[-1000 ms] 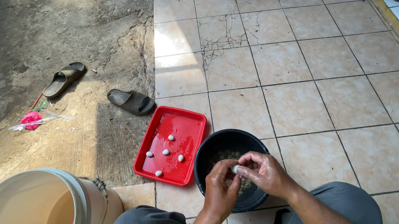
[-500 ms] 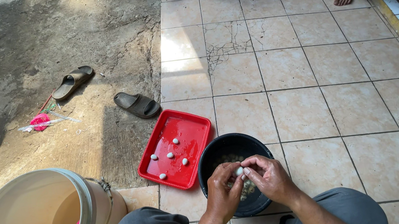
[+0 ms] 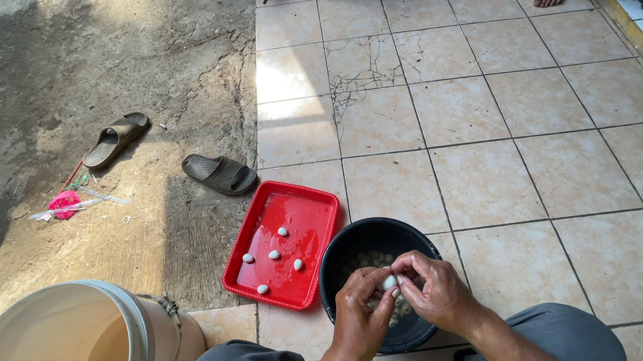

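Both hands, left hand (image 3: 362, 319) and right hand (image 3: 439, 294), pinch one small white clove (image 3: 389, 282) over the black bowl (image 3: 379, 282), where many unpeeled pieces seemingly remain. Beyond its left rim, the red tray (image 3: 284, 244) carries only five peeled ones (image 3: 273, 255).

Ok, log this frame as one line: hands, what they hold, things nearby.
left hand + right hand: pinching small white piece | over black bowl | red tray: five white pieces | white bucket at left
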